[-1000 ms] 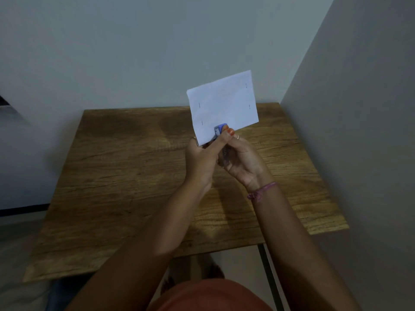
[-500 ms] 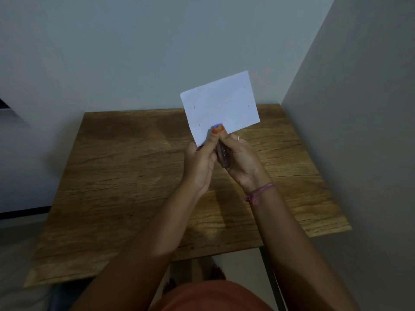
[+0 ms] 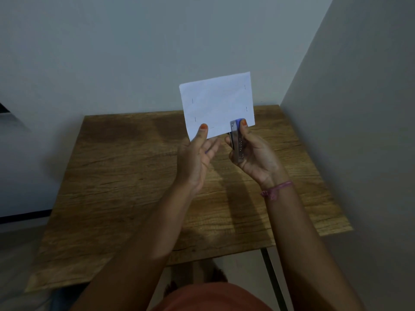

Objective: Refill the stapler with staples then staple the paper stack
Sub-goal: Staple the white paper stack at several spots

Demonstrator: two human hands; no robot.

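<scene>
Closest to you, both forearms reach out over the wooden table (image 3: 139, 176), with a pink string bracelet (image 3: 277, 189) on your right wrist. Everything below I'll place off the paper stack (image 3: 217, 104), since that's what matters here.

Your left hand (image 3: 197, 153) sits at the stack's lower left corner, thumb on the front face and fingers behind, so it's pinching the paper and holding it upright above the table. Your right hand (image 3: 253, 153) is just below the stack's lower right corner, wrapped around the stapler (image 3: 235, 138), thumb up on its blue top end. The nose of the stapler sits over the bottom edge of the paper near that right corner. Can't tell from here whether it's squeezed down fully or just resting on the sheet.

The stack already shows short dark marks, two near its left edge and two near its right edge, plus a faint one along the bottom by your left thumb. Looks like staples, so I'd guess the refill is done and you're working round the edges.

For this one: keep the paper seated well into the stapler's throat so the staple doesn't land right on the edge. Hold the left pinch firm so the sheets don't fan apart. Squeeze square and straight; in mid-air a crooked press could bend the legs.

Behind the stack is just plain wall.
</scene>
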